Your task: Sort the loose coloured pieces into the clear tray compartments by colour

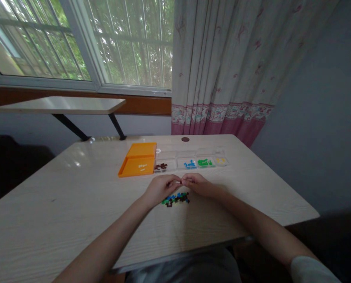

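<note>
My left hand (161,187) and my right hand (198,183) meet fingertip to fingertip just above a small pile of mixed coloured pieces (175,199) on the wooden table (75,204). The fingers of both hands are curled and pinched together; whatever sits between them is too small to make out. Behind the hands stands a row of clear trays (190,161) holding sorted pieces: brown (160,166), blue (190,164), green (204,162) and yellow (221,160). An orange lid (139,159) lies left of the trays.
A round hole (185,139) marks the table's far edge. A narrow shelf (60,104) juts out under the window at the back left. A patterned curtain (222,67) hangs behind the table. A grey wall stands to the right.
</note>
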A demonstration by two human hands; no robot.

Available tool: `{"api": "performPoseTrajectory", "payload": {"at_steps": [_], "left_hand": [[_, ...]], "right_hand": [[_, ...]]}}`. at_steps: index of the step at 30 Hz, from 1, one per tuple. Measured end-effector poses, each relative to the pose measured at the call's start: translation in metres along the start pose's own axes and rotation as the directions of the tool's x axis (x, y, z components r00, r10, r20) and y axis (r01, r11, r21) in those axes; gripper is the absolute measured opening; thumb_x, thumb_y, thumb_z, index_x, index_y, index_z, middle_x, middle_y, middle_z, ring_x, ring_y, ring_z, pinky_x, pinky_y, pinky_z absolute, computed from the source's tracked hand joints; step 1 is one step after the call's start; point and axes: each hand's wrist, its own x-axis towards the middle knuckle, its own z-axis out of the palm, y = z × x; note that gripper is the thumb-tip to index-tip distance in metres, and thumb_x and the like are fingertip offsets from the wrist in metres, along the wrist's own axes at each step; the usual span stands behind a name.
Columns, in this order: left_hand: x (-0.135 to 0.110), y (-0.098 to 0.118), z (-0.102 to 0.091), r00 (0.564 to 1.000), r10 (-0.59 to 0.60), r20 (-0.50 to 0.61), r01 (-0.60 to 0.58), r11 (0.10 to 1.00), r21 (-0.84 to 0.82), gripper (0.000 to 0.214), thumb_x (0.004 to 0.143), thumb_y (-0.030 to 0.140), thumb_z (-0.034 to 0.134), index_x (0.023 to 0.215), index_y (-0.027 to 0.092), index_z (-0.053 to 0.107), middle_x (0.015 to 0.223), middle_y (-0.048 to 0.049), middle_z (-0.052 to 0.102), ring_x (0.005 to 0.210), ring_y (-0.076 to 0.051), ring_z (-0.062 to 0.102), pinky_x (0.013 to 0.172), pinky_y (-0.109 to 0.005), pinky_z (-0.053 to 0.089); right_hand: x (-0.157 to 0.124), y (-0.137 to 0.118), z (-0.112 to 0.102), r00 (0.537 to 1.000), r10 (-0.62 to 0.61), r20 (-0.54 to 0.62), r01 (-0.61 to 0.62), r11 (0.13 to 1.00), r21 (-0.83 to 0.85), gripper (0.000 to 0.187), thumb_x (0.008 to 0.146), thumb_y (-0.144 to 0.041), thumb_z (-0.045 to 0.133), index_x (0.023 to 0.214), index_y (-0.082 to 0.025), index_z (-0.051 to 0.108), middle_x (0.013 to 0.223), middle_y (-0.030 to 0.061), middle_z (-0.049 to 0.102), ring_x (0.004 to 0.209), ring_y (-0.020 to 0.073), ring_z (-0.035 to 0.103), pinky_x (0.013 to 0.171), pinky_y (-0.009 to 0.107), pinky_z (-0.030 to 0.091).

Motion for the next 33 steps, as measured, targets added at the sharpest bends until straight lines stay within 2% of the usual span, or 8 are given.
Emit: {"api": "performPoseTrajectory", "payload": {"at_steps": [5, 11, 17, 21, 24, 26, 30, 33], "left_hand": [[0.0, 0.001, -0.001, 1.0, 0.031, 0.0, -0.031, 0.999, -0.013, 0.021, 0.08, 0.031, 0.051, 0.086, 0.018, 0.066, 0.057, 0.0019, 0.055, 0.05, -0.008, 0.044, 0.048, -0.017, 0.03], [-0.001, -0.002, -0.002, 1.0, 0.004, 0.002, -0.004, 1.0, -0.026, 0.023, 0.08, 0.032, 0.05, 0.09, 0.018, 0.065, 0.054, 0.0035, 0.05, 0.048, -0.008, 0.042, 0.047, -0.016, 0.03], [-0.002, -0.002, -0.003, 1.0, 0.002, 0.025, -0.001, 1.0, -0.024, 0.021, 0.078, 0.03, 0.051, 0.088, 0.018, 0.065, 0.054, 0.0037, 0.048, 0.049, -0.008, 0.042, 0.048, -0.016, 0.031], [-0.002, -0.002, -0.007, 1.0, 0.012, -0.023, -0.013, 0.999, -0.034, 0.019, 0.078, 0.03, 0.051, 0.084, 0.016, 0.064, 0.052, 0.0045, 0.044, 0.048, -0.007, 0.04, 0.047, -0.016, 0.031], [-0.002, -0.004, -0.014, 0.996, 0.013, -0.087, -0.015, 1.0, -0.024, 0.02, 0.078, 0.031, 0.052, 0.081, 0.015, 0.064, 0.052, 0.004, 0.045, 0.048, -0.007, 0.041, 0.046, -0.015, 0.032], [-0.003, -0.005, -0.019, 0.985, 0.0, -0.17, -0.003, 1.0, -0.014, 0.02, 0.078, 0.031, 0.052, 0.081, 0.015, 0.064, 0.053, 0.0031, 0.048, 0.049, -0.007, 0.042, 0.046, -0.015, 0.033], [-0.004, -0.003, -0.028, 0.929, -0.017, -0.369, 0.011, 1.0, -0.018, 0.019, 0.076, 0.03, 0.054, 0.082, 0.013, 0.063, 0.055, 0.0023, 0.051, 0.047, -0.007, 0.043, 0.046, -0.015, 0.034], [-0.006, -0.001, -0.03, 0.885, 0.017, -0.465, -0.016, 1.0, 0.005, 0.017, 0.075, 0.027, 0.056, 0.081, 0.013, 0.064, 0.057, 0.0016, 0.055, 0.047, -0.006, 0.043, 0.046, -0.015, 0.035]], "right_hand": [[0.0, -0.002, 0.0, 0.999, 0.038, 0.02, -0.039, 0.999, 0.035, 0.029, 0.081, -0.042, 0.048, 0.081, -0.014, 0.056, 0.065, -0.0021, 0.048, 0.059, 0.009, 0.04, 0.054, 0.019, 0.032], [-0.002, -0.004, 0.0, 0.999, 0.035, 0.008, -0.036, 0.999, 0.026, 0.03, 0.081, -0.043, 0.048, 0.085, -0.015, 0.055, 0.057, -0.0058, 0.037, 0.052, 0.0074, 0.031, 0.049, 0.019, 0.025], [-0.003, -0.006, -0.001, 0.999, 0.03, 0.019, -0.03, 0.999, -0.019, 0.029, 0.082, -0.042, 0.047, 0.085, -0.015, 0.056, 0.056, -0.0063, 0.034, 0.051, 0.0071, 0.03, 0.048, 0.019, 0.024], [-0.007, -0.005, -0.008, 0.998, 0.004, 0.058, 0.003, 0.993, -0.121, 0.023, 0.082, -0.035, 0.047, 0.086, -0.015, 0.056, 0.054, -0.0069, 0.036, 0.049, 0.0064, 0.032, 0.047, 0.018, 0.024], [-0.011, -0.005, -0.016, 0.993, -0.015, 0.121, 0.046, 0.965, -0.257, 0.018, 0.078, -0.03, 0.053, 0.086, -0.015, 0.058, 0.053, -0.0073, 0.039, 0.047, 0.0055, 0.033, 0.047, 0.017, 0.026], [-0.013, -0.006, -0.021, 0.988, -0.031, 0.151, 0.082, 0.936, -0.342, 0.016, 0.074, -0.028, 0.058, 0.083, -0.015, 0.06, 0.053, -0.0071, 0.041, 0.048, 0.0051, 0.036, 0.048, 0.016, 0.027], [-0.015, -0.01, -0.025, 0.985, -0.014, 0.173, 0.086, 0.906, -0.414, 0.019, 0.07, -0.031, 0.063, 0.08, -0.015, 0.063, 0.057, -0.0051, 0.048, 0.051, 0.0053, 0.043, 0.05, 0.016, 0.031], [-0.015, -0.012, -0.024, 0.983, 0.012, 0.181, 0.067, 0.903, -0.424, 0.02, 0.07, -0.031, 0.063, 0.081, -0.015, 0.064, 0.058, -0.0044, 0.051, 0.052, 0.0057, 0.046, 0.051, 0.016, 0.032]]}}
